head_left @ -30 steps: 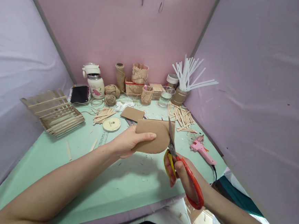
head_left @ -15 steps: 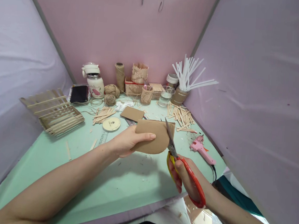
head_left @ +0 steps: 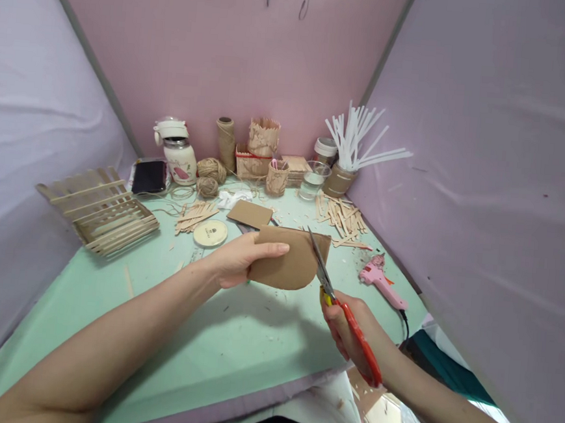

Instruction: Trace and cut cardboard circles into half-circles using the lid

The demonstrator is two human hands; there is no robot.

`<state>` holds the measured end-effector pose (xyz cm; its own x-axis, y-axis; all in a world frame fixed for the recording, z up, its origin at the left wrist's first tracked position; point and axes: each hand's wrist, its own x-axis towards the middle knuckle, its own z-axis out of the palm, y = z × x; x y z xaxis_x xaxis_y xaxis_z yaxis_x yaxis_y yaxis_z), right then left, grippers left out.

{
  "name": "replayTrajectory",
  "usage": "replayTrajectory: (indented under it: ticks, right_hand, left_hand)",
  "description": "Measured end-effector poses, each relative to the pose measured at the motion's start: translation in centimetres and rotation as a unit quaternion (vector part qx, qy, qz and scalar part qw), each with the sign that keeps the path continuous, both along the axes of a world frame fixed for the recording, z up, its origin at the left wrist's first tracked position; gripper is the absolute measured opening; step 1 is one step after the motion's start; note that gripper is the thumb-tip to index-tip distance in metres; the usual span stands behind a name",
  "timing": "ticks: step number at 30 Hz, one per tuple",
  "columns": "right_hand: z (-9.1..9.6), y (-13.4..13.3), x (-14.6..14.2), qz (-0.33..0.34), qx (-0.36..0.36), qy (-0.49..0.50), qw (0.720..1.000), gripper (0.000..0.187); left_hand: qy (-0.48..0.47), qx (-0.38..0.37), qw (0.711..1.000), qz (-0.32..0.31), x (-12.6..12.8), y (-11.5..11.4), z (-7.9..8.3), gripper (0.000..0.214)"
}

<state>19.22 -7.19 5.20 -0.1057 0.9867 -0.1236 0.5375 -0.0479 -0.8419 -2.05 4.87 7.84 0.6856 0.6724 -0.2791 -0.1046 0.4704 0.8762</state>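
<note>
A piece of brown cardboard (head_left: 288,267) is pinched in my left hand (head_left: 244,260), thumb on top and the other fingers underneath. Its near right corner is rounded, while the far edge is straight. My right hand (head_left: 346,324) grips scissors (head_left: 325,277) with red and yellow handles. One blade lies over the cardboard near its right edge, and the other is mostly hidden beneath. Behind the cardboard lies another flat cardboard piece (head_left: 249,214). A round cream lid (head_left: 211,233) is left of it, close to my left wrist.
A pink glue gun (head_left: 383,282) lies at right, with loose craft sticks (head_left: 343,219) behind it. A slatted stick tray (head_left: 110,221) stands at left. Along the back are a white bottle (head_left: 179,161), twine balls (head_left: 211,170), a water cup (head_left: 313,182) and white strips (head_left: 354,139) in a jar.
The scissors have closed further, their handles drawing together as the blade tip shifts slightly left over the cardboard. My left thumb has slid back a little.
</note>
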Motion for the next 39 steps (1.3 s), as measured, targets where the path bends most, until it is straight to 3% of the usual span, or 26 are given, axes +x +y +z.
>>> replayTrajectory:
  ticks: [6,11,20,30,39]
  right_hand:
    - [-0.8,0.1,0.0,0.022,-0.005,0.016,1.000,0.053]
    - [0.2,0.3,0.2,0.088,0.007,0.070,0.994,0.065]
    - [1.2,0.5,0.1,0.086,0.010,0.049,0.995,0.072]
    - [0.7,0.2,0.5,0.057,-0.029,0.027,0.998,0.058]
    - [2.3,0.1,0.3,0.035,-0.073,-0.073,0.994,0.033]
  left_hand:
    - [0.037,0.037,0.998,0.042,0.1,-0.1,-0.1,0.049]
    - [0.052,0.051,0.997,0.007,0.3,-0.4,-0.3,0.042]
    - [0.045,0.039,0.998,0.003,0.4,-0.7,-0.1,0.042]
    - [0.048,0.030,0.998,-0.018,0.2,-0.5,-0.1,0.043]
    - [0.079,0.028,0.995,-0.057,-0.4,0.3,0.3,0.047]
